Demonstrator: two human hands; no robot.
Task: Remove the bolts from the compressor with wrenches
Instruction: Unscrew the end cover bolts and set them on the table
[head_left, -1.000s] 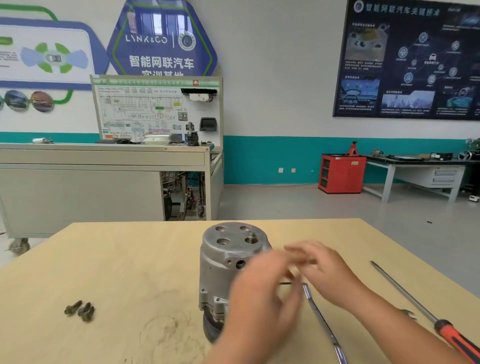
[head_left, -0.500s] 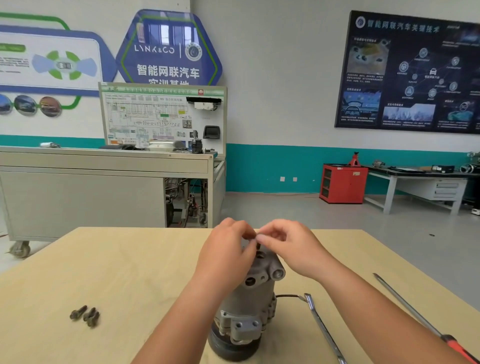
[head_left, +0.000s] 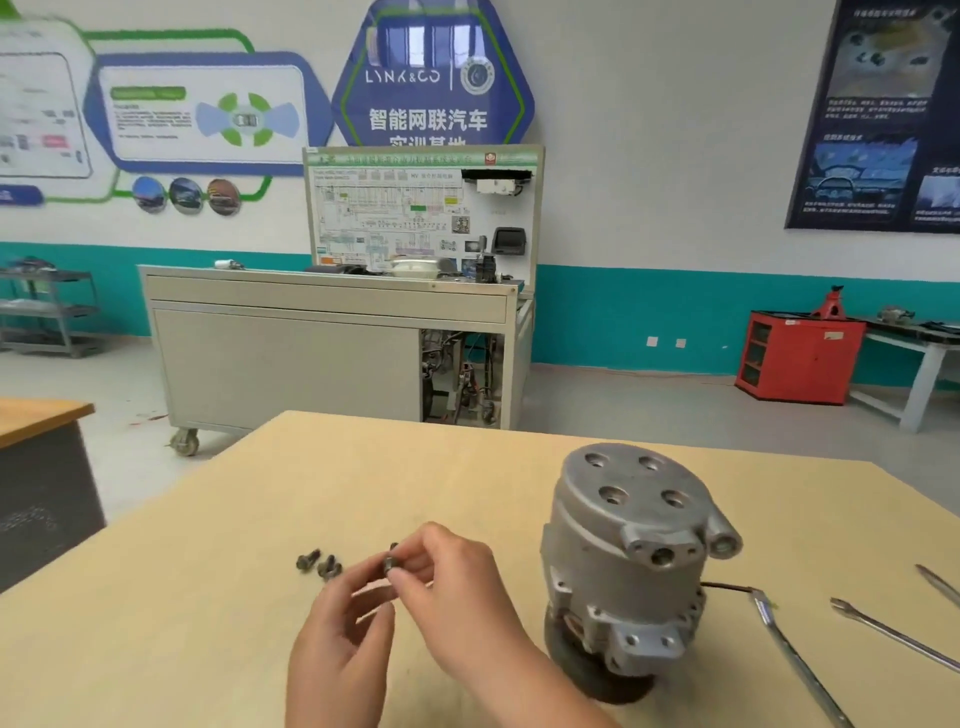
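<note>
A grey cast-metal compressor (head_left: 634, 561) is stood on end on a pale wooden table (head_left: 467, 467), its flat top face with four round holes turned upward. A small dark bolt (head_left: 390, 564) is pinched between the thumb and fingertips of the right hand (head_left: 457, 597), just above the table and well to the left of the compressor. The left hand (head_left: 340, 644) is held just beside it with fingers loosely bent and spread, and nothing is seen in its grip. Two more dark loose bolts (head_left: 318, 564) are laid side by side on the table just left of the hands.

To the right of the compressor a long steel wrench (head_left: 789, 654) is laid on the table, and a second slim open-ended wrench (head_left: 893, 634) is laid further right. Across the floor a grey wheeled training bench (head_left: 291, 358) with a wiring-diagram board is stood against the wall, and a red metal cabinet (head_left: 800, 358) is seen to the right.

The compressor's dark lower end is partly covered by the right forearm. Most of the held bolt is hidden by the fingers, and a dark speck behind the fingertips cannot be identified. The long wrench is cut off by the lower edge, and a thin metal shaft (head_left: 937, 582) by the right edge. The wall lettering is blurred.
</note>
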